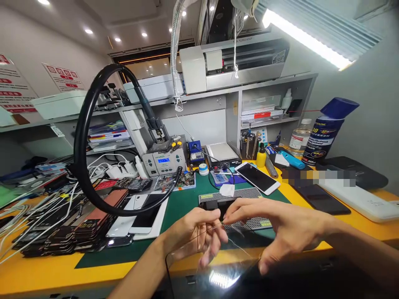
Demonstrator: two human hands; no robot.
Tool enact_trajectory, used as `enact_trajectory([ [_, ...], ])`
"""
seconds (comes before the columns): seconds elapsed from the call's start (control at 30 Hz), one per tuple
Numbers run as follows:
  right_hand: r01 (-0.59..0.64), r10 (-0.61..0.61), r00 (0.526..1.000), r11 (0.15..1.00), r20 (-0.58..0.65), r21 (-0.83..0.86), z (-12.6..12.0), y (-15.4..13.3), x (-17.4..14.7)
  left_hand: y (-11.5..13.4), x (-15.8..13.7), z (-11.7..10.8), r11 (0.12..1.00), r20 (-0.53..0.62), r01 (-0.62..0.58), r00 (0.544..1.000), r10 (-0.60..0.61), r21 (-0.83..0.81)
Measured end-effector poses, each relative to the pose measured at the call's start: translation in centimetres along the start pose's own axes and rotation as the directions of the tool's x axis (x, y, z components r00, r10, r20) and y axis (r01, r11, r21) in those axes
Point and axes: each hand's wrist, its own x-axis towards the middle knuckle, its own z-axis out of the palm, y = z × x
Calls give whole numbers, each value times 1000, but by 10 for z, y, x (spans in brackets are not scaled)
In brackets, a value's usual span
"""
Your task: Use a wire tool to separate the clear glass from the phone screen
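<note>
A clear glass-like panel (218, 265) with a thin dark edge is tilted in front of me, over the table's front edge. Fine crack-like lines run across its upper part, and the lamp reflects in it. My left hand (201, 232) is at its top edge, thumb and index finger pinched there; the other fingers show through the panel. My right hand (280, 228) spans the right corner, fingertips by the top edge and thumb on the right side. Just beyond lies a grey perforated mat (246, 194) bearing a dark device (225, 204), partly covered by my hands.
Stacks of phone parts (90, 224) and white cables fill the left. A black hose (81, 158) loops up from a grey soldering station (163, 162). On the right are a white tablet (258, 177), a blue spray can (322, 137), a bottle (299, 137) and a white power bank (361, 199).
</note>
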Motion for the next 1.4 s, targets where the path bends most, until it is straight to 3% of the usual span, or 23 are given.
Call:
enact_trajectory([
  [0.13,-30,83,985,947,-153,321,1,13,-12,-8,-6,-10,995,-93,-86,992,82,-42],
  [0.2,-3,160,945,876,-286,483,-6,19,-17,-9,-11,-14,984,-154,-177,973,171,-27],
  [0.3,37,313,798,828,-515,560,-28,25,-23,-4,-16,-16,963,-174,-268,948,267,18],
  [0.37,21,391,696,828,-602,561,-48,31,-21,5,-15,-16,946,-172,-320,930,324,48],
  [0.5,-109,541,505,813,-673,572,-92,47,-5,27,2,-18,901,-169,-419,885,433,112],
  [0.63,-220,629,384,773,-676,595,-122,58,19,38,26,-31,841,-230,-526,809,541,128],
  [0.8,-281,706,336,707,-623,649,-137,63,42,32,33,-49,813,-302,-569,760,576,120],
  [0.97,-321,773,328,632,-542,706,-142,69,58,26,21,-55,809,-301,-577,757,580,111],
  [1.27,-403,846,214,531,-488,745,-162,84,66,24,18,-52,813,-278,-574,769,576,96],
  [1.4,-421,852,197,520,-485,743,-166,89,66,24,18,-52,815,-271,-572,773,573,92],
])
